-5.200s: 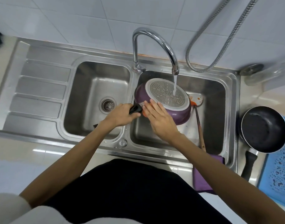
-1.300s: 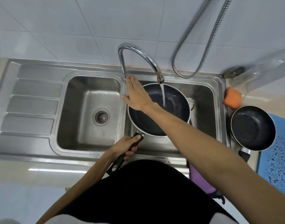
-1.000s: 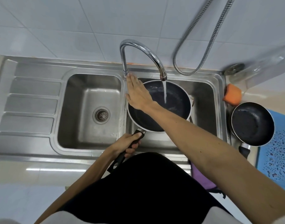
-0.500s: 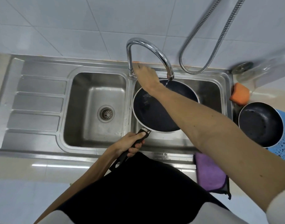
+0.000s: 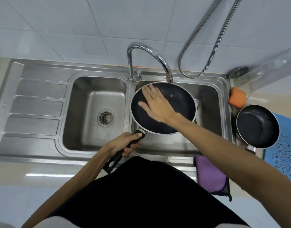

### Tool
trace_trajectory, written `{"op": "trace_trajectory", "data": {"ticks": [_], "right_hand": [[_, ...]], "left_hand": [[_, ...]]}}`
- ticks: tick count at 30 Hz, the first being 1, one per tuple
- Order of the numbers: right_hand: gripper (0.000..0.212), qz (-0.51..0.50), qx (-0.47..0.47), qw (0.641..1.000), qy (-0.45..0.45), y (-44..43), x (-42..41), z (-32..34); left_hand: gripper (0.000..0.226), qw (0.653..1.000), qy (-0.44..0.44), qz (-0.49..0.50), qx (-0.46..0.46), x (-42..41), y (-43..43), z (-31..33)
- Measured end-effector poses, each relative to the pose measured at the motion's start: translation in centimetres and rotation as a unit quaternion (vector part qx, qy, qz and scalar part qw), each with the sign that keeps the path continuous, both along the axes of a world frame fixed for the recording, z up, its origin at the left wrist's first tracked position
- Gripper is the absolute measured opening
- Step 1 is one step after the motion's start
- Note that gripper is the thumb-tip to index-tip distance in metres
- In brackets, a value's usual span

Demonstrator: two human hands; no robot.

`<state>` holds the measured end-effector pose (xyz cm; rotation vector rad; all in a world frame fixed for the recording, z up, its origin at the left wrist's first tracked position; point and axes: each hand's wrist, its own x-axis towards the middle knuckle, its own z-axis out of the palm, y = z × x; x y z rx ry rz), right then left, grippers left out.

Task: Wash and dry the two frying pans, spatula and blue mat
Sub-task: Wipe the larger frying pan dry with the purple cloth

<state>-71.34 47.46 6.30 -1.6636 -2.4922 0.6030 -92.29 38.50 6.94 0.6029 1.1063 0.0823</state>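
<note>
A large black frying pan (image 5: 179,102) with a silver rim is held face up over the right sink basin. My left hand (image 5: 125,142) grips its black handle at the sink's front edge. My right hand (image 5: 155,105) lies over the pan's inside with the fingers spread and straight. A second, smaller black frying pan (image 5: 257,126) sits on the counter to the right, partly on the blue mat (image 5: 284,152). The spatula is hidden under the large pan except for a small sliver at its right rim.
The faucet (image 5: 148,53) arches over the pan with no water running. An orange sponge (image 5: 237,99) lies at the sink's back right corner. A purple cloth (image 5: 209,175) hangs over the front edge. The left basin (image 5: 95,112) holds only its drain; a metal hose hangs on the wall.
The water has stopped running. My right hand came back from the tap's base and now lies inside the pan. My left hand keeps hold of the handle.
</note>
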Motion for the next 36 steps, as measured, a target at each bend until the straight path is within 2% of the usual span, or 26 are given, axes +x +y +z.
{"op": "trace_trajectory", "data": {"ticks": [3,5,6,8,10,11,13,16,18,21,22,24,27,30,32,36], "right_hand": [[0.086,0.026,-0.101,0.994,0.033,-5.4,3.5,1.9],[0.094,0.022,-0.143,0.989,0.021,-8.6,6.0,2.6],[0.092,0.02,-0.146,0.989,0.007,-9.9,7.2,2.7],[0.064,0.039,-0.116,0.992,-0.02,-11.8,9.1,2.5],[0.028,0.077,-0.035,0.996,-0.023,-12.9,10.2,1.4],[0.018,0.091,-0.011,0.995,-0.03,-13.1,10.4,1.1],[0.006,0.112,0.021,0.992,-0.045,-13.0,10.2,1.4],[0.004,0.136,0.06,0.988,-0.049,-12.0,9.6,3.5],[0.004,0.144,0.05,0.987,-0.048,-10.8,8.8,5.3],[0.01,0.145,0.011,0.988,-0.048,-8.6,7.6,7.0],[0.011,0.14,0.009,0.989,-0.051,-8.1,7.3,7.3],[0.014,0.126,0.021,0.989,-0.068,-7.7,7.0,7.7],[0.025,0.055,0.105,0.993,-0.016,-9.4,7.7,7.5],[0.026,-0.136,0.218,0.961,0.105,-15.4,9.1,5.7],[0.022,-0.239,0.213,0.94,0.118,-21.3,10.5,2.6],[0.041,-0.345,0.104,0.932,0.026,-32.2,12.6,-4.0]], "left_hand": [[0.036,1.0,0.007,-0.021,0.007,-0.3,-0.1,0.3],[0.035,1.0,0.006,-0.025,0.013,-0.5,-0.3,0.4],[0.035,1.0,0.004,-0.024,0.014,-0.7,-0.5,0.5],[0.035,1.0,0.001,-0.017,0.01,-1.0,-0.8,0.2],[0.036,1.0,-0.003,-0.013,0.004,-1.3,-1.3,-0.2],[0.035,1.0,-0.006,-0.013,0.0,-1.3,-1.6,-0.3],[0.035,1.0,-0.004,-0.03,0.005,-1.3,-2.1,-0.2],[0.037,0.991,0.045,-0.112,0.057,-1.4,-2.1,0.8],[0.042,0.967,0.113,-0.184,0.139,-1.4,-1.7,1.1],[0.054,0.884,0.231,-0.297,0.278,-0.8,-1.4,1.1],[0.058,0.861,0.248,-0.324,0.303,-0.6,-1.6,1.1],[0.062,0.848,0.253,-0.335,0.324,-0.1,-2.3,1.1],[0.061,0.839,0.255,-0.33,0.349,0.6,-2.8,1.7],[0.054,0.84,0.252,-0.332,0.347,0.9,-3.0,1.7],[0.056,0.845,0.248,-0.329,0.342,0.8,-3.5,1.2],[0.052,0.836,0.248,-0.33,0.363,0.4,-4.3,1.0]]}}
